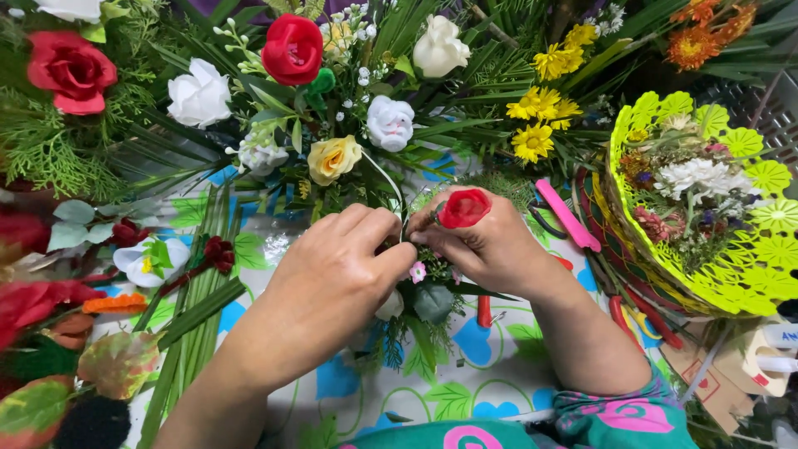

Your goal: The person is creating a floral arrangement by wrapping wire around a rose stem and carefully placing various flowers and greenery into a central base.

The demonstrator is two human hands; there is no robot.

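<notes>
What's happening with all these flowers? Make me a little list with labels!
Left hand: left hand pinches stems in a small bunch of flowers
Right hand: right hand holds a small red rose against that bunch
Behind the hands: yellow rose, white roses, big red rose, yellow daisies
Right side: lime-green cut-out basket filled with flowers, pink-handled tool
Underneath: table cover with blue hearts and green leaves

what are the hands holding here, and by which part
The right hand pinches a small red rose just below its head. The left hand grips the bunch's stems; the exact hold is hidden.
</notes>
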